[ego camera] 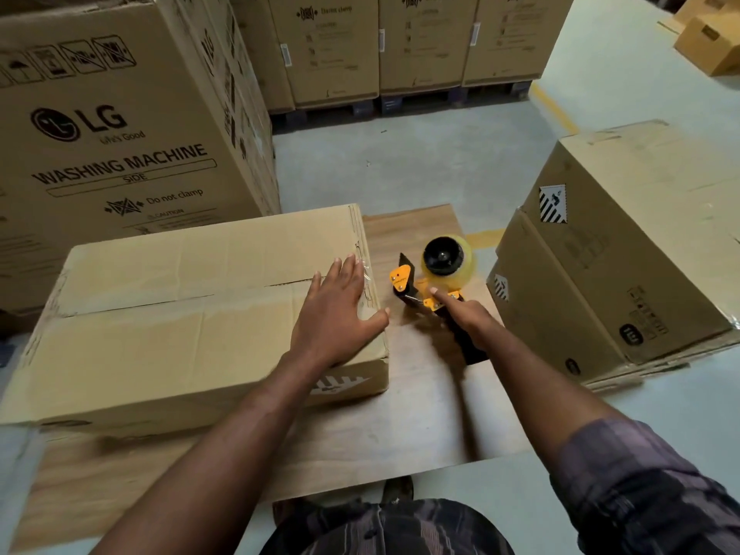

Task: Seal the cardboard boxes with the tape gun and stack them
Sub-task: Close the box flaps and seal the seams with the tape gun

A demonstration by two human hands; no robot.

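Note:
A flat cardboard box (168, 314) lies on a cardboard sheet (400, 414) on the floor, its top flaps closed along a bare centre seam. My left hand (336, 310) rests flat on the box's right end, fingers straight, thumb over the edge. My right hand (464, 314) grips the black handle of the orange tape gun (432, 274), index finger stretched along its frame. The gun carries a clear tape roll and hovers just right of the box.
A stack of two cardboard boxes (624, 250) stands to the right. A large washing machine carton (120, 114) is behind the box at left. More cartons on pallets (400, 46) line the back. Bare grey floor lies between them.

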